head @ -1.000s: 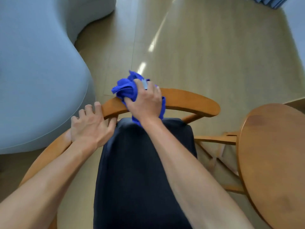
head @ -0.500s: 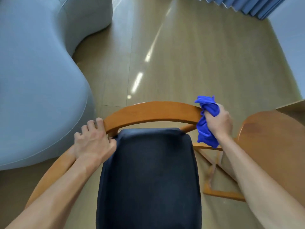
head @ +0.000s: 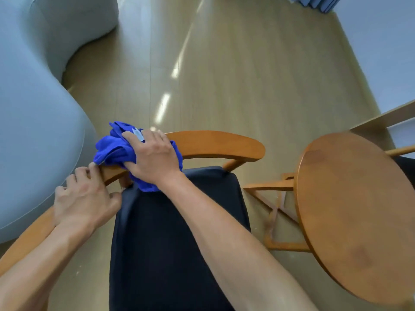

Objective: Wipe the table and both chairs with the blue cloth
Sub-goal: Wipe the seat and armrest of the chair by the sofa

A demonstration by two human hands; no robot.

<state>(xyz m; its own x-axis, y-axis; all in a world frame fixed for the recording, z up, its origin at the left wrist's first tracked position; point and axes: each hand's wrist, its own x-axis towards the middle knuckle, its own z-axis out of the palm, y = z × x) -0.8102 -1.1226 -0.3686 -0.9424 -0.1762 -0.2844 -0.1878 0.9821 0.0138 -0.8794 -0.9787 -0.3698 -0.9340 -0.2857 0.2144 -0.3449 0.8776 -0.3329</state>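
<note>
A wooden chair with a curved backrest rail [head: 215, 144] and a dark seat cushion [head: 170, 239] stands directly below me. My right hand [head: 155, 158] grips the bunched blue cloth [head: 112, 149] and presses it onto the left part of the rail. My left hand [head: 83, 196] holds the rail's left arm just beside the cloth, fingers curled over the wood. A round wooden table [head: 354, 209] stands to the right. A second chair [head: 404, 160] is only partly visible behind the table.
A large pale blue-grey sofa [head: 33, 120] curves close along the chair's left side. Light wooden floor [head: 247, 75] stretches ahead. Blue curtain folds [head: 314, 2] hang at the top right, beside a pale wall and a low wooden ledge [head: 386, 117].
My right hand has swept the cloth along the backrest rail from its right end back to the left part, close to my left hand. My left hand stays on the rail.
</note>
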